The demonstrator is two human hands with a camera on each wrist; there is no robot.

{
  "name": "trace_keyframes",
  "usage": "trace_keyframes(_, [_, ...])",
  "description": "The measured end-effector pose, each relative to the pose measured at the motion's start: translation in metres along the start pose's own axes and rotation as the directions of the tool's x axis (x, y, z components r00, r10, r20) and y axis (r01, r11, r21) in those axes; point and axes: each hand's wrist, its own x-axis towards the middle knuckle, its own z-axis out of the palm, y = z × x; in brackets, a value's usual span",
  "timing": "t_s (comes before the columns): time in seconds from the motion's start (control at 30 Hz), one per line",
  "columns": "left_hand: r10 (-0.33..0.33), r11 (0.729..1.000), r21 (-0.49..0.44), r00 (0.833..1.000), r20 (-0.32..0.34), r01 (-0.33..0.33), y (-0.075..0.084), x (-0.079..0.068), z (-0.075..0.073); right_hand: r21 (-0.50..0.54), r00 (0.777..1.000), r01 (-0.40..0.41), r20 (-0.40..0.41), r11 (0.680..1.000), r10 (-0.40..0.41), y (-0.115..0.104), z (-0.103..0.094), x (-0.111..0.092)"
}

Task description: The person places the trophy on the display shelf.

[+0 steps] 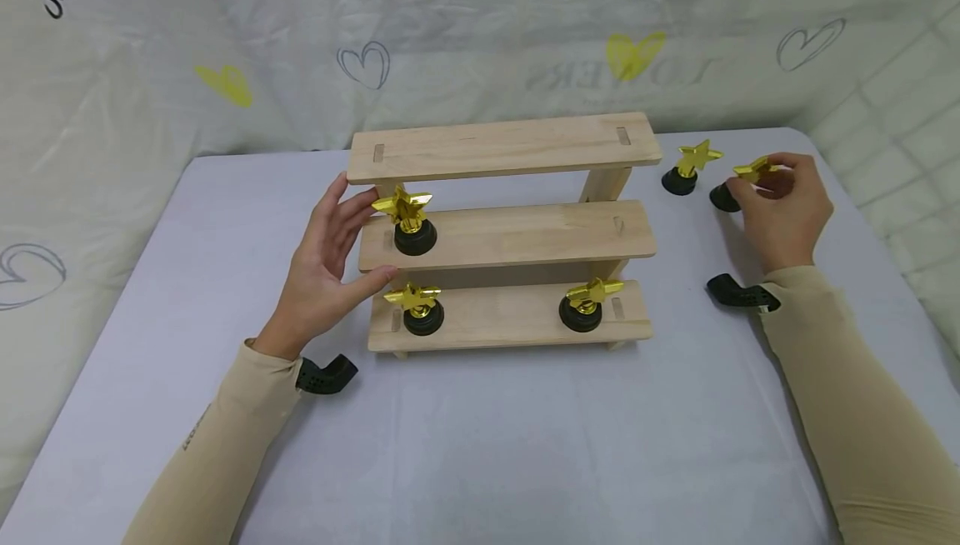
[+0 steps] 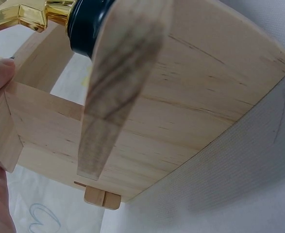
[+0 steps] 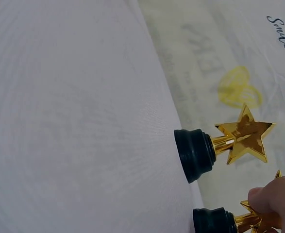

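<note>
A three-tier wooden shelf point(image 1: 495, 237) stands on the table. My left hand point(image 1: 321, 266) holds its left end, thumb at the middle tier's front edge and fingers toward the back. Close to that hand, a gold star trophy point(image 1: 412, 232) with a black base stands on the middle tier. On the bottom tier are a trophy at the left point(image 1: 423, 316) and another trophy at the right point(image 1: 582, 312). Right of the shelf, my right hand point(image 1: 787, 207) pinches the star of a trophy point(image 3: 215, 221). Beside it another trophy point(image 3: 195, 155) stands upright on the table.
White cloth covers the table point(image 1: 495, 445). Behind it hangs a pale backdrop point(image 1: 480, 28) printed with hearts and lettering. The shelf's top tier point(image 1: 502, 149) bears no trophy. A black wrist strap point(image 1: 327, 375) shows at my left sleeve, with a similar strap point(image 1: 738, 292) at the right.
</note>
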Motion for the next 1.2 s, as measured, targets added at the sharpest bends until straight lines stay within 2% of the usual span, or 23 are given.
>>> trace_keyframes(0.4, [-0.005,1.000,0.002,1.000,-0.004,0.005,0.000,0.000,0.000,0.128,0.998,0.031,-0.056,0.991,-0.024,0.003,0.001,-0.001])
trace_keyframes(0.63, [-0.016,1.000,0.004,1.000,-0.009,0.016,0.001,0.000,0.000,0.157,0.999,0.020,-0.052,0.987,-0.012,0.002,0.001,-0.003])
trace_keyframes(0.87, [-0.020,1.000,0.018,1.000,-0.009,0.020,0.001,0.000,0.001,0.159,0.996,0.055,-0.078,0.986,-0.043,0.004,0.003,-0.003])
trace_keyframes(1.1, [-0.013,1.000,0.010,1.000,-0.006,0.013,0.001,0.000,0.001,0.184,0.997,0.040,-0.070,0.982,-0.027,-0.001,0.002,-0.006])
trace_keyframes(1.2, [-0.009,1.000,0.013,1.000,-0.005,0.009,0.000,0.001,0.001,0.217,0.995,0.070,-0.089,0.974,-0.052,-0.007,0.003,-0.010])
